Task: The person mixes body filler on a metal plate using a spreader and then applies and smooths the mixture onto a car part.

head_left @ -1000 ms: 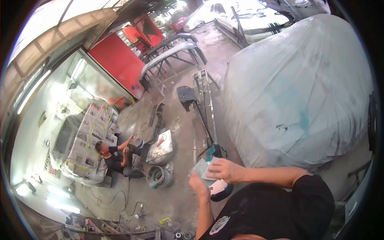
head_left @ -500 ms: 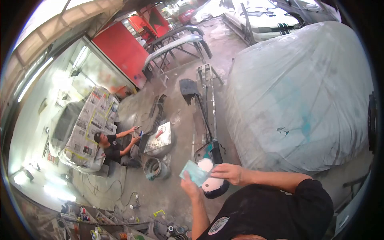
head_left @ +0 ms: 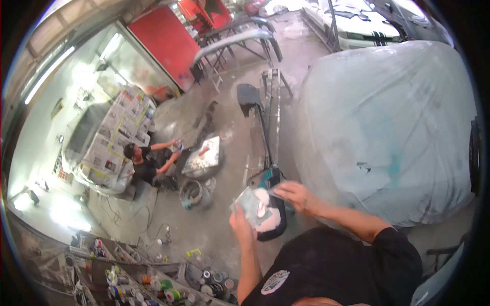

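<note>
- Head view: my left hand (head_left: 244,227) has its fingers closed on the lower left edge of the board (head_left: 247,200).
- My right hand (head_left: 296,195) has its fingers pinched together on what looks like a thin spreader (head_left: 279,187), blurred, just beyond the board's right side.
- Pale paste (head_left: 262,209) seems to lie on the board; beneath and beside it, the dark part (head_left: 280,211) bears a pinkish patch (head_left: 270,222).
- I judge this step as working paste on the board; the next move calls for holding the board level and the spreader flat.
- Farther out: bucket (head_left: 195,196), seated co-worker (head_left: 148,166), wrapped car (head_left: 367,117).
</note>
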Demonstrator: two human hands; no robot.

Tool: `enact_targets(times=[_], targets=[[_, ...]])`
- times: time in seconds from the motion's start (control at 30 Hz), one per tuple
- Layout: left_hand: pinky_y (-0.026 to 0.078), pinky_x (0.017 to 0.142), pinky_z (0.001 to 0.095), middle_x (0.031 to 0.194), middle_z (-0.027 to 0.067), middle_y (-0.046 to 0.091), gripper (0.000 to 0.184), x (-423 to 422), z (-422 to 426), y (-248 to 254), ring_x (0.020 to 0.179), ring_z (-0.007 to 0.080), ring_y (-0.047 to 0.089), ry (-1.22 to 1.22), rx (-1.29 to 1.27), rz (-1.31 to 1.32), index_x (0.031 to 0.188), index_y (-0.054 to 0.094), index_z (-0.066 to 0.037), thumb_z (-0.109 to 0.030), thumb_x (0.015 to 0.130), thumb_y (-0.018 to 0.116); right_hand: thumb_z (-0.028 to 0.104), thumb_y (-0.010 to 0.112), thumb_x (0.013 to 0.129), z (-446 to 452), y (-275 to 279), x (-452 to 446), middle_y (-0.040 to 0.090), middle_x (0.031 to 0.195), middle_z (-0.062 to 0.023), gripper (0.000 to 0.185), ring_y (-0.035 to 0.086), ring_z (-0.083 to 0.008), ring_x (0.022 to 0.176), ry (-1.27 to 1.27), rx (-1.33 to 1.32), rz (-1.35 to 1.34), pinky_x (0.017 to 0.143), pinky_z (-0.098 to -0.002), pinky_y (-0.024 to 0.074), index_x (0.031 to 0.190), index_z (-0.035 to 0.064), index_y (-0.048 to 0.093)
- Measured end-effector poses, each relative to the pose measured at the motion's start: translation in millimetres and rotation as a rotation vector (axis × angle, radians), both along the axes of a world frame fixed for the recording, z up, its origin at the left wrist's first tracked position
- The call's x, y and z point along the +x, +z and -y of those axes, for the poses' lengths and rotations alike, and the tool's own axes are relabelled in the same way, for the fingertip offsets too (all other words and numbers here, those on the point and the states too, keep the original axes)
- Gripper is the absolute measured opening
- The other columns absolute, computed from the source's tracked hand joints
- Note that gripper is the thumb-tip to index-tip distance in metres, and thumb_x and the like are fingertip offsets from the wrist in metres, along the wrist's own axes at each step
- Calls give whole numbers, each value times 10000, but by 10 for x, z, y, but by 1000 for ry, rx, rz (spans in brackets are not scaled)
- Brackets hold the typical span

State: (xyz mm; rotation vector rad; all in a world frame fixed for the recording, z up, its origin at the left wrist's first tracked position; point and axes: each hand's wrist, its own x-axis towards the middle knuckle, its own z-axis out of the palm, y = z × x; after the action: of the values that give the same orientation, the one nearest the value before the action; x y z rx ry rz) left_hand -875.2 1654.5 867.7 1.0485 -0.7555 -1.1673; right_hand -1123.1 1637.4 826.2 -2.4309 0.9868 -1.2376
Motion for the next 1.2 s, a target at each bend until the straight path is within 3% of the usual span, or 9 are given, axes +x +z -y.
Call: enact_targets(times=[0.13,0.27,0.43,0.53,0.6,0.73,0.8,1.07,1.2], targets=[[548,899,358,1106,117,739,470,-118,27,-89,978,172,674,-17,-95,272,1179,707,76,-329,1175,469,43,654,791,91,488,307,642,1269,-101,527,605,-337,1245,124,-165,-128,1033,-485,478,1314,100,680],[555,862,362,1071,118,733,478,-81,69,-172,964,184,693,86,-20,7,1160,694,80,-342,1172,470,72,691,785,-131,255,418,631,1259,-55,520,606,-298,1204,160,-121,-162,1008,-484,472,1301,137,678],[566,852,369,1099,139,731,486,5,60,-319,960,210,715,126,38,4,1183,686,79,-363,1164,484,64,693,726,-230,6,290,644,1299,-74,560,597,-318,1228,185,-66,-200,1018,-511,484,1282,132,701],[582,886,386,1126,146,730,491,33,116,-162,984,233,732,260,94,49,1216,670,80,-371,1165,480,26,695,802,-199,-188,164,641,1313,-53,523,607,-320,1243,198,19,-278,1078,-493,461,1310,148,692],[598,919,417,1140,157,727,482,66,125,-9,1016,259,745,253,-60,-16,1253,651,74,-374,1158,502,-50,638,839,-188,-450,144,659,1344,-92,536,616,-367,1273,270,213,-50,1097,-507,479,1341,128,703],[588,987,456,1213,176,724,430,216,112,-552,1109,296,735,97,10,-144,1325,627,68,-311,1144,535,-116,584,849,-172,359,286,667,1356,-157,593,616,-417,1290,294,290,255,1113,-514,494,1390,102,694],[564,1042,483,1330,189,698,407,95,68,-704,1198,332,704,-23,267,-582,1408,590,60,-228,1123,558,-133,573,831,-224,489,342,633,1383,-183,624,595,-428,1310,433,124,209,1118,-519,499,1413,70,673],[551,1079,519,1360,202,677,427,265,-5,-594,1256,347,672,-92,285,-626,1437,554,63,-197,1098,576,-8,665,803,-22,-312,39,608,1400,-156,649,581,-408,1303,281,142,-332,1083,-514,499,1445,78,625],[580,1048,516,1354,205,680,411,396,95,-448,1216,342,698,-90,208,-525,1412,572,71,-188,1092,589,72,663,842,38,391,141,623,1352,-141,604,583,-393,1288,136,-27,-179,1094,-522,481,1445,94,629]])
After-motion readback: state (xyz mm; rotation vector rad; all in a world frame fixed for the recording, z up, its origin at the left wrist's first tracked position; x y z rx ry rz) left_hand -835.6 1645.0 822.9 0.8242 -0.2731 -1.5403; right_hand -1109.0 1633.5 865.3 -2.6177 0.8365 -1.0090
